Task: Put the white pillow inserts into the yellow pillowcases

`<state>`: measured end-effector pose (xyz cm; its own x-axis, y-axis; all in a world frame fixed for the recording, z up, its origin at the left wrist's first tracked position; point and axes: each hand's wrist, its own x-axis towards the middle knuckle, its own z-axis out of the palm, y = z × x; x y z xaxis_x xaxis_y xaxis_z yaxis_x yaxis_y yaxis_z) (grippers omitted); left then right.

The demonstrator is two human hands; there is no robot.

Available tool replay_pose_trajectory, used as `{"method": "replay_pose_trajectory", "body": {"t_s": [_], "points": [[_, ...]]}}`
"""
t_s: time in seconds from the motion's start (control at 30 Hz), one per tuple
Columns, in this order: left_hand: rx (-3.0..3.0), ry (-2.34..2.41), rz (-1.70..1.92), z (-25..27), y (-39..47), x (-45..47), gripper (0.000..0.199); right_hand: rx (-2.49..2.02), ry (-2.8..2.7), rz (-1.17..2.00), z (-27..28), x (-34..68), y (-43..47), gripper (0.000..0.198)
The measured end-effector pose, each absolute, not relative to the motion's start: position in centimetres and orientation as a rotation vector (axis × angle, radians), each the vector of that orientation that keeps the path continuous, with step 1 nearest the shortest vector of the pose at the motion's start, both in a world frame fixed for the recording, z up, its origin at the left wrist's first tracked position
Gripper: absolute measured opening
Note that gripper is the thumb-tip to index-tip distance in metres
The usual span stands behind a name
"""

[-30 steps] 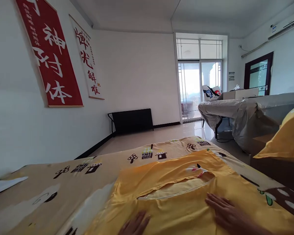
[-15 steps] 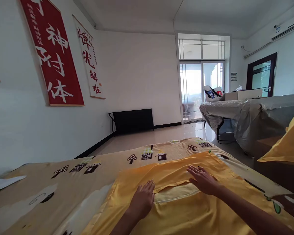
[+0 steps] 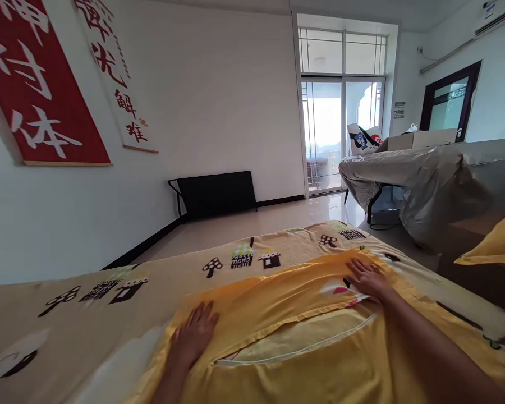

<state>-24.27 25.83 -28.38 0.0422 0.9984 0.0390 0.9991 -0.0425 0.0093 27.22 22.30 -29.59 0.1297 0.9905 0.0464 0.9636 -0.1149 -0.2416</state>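
A yellow pillowcase [image 3: 303, 370] lies on a beige patterned blanket [image 3: 151, 314]. Its opening gapes in the middle, and a pale yellow inner layer [image 3: 303, 336] shows between the two edges. Flat on the far flap at the left rests my left hand [image 3: 196, 331], fingers stretched out. My right hand [image 3: 368, 279] presses on the flap's far right part, its fingers spread, beside a small white and pink print [image 3: 339, 287]. Neither hand grips the cloth.
Another yellow cloth item [image 3: 496, 241] sits at the right edge. Beyond the bed, a plastic-covered table [image 3: 429, 168] carries a cardboard box [image 3: 433, 137]. A black folded panel [image 3: 219, 193] leans against the back wall.
My hands have moved apart, the left one leftward and the right one rightward along the flap. The opening shows wider, and the print has come into view. The camera has tilted down.
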Motion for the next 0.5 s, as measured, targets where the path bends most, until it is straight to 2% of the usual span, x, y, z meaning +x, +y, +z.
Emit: {"method": "replay_pose_trajectory", "body": {"t_s": [0.13,0.27,0.4,0.5], "points": [[-2.192,-2.212,-0.084,-27.9,24.4,-28.0,0.054,-2.432,-1.819,0.061,-29.6,32.2,19.7,0.064],[-2.130,-2.257,-0.092,-25.5,22.3,-25.6,0.056,-2.445,-1.847,-0.004,-28.2,31.1,17.2,0.063],[-2.342,-2.038,-0.110,-23.5,17.8,-18.4,0.060,-1.994,-2.130,-0.083,-25.8,24.8,13.6,0.063],[-2.624,-1.758,-0.082,-23.8,12.8,-12.3,0.061,-1.610,-2.408,0.067,-24.8,18.2,10.3,0.062]]}}
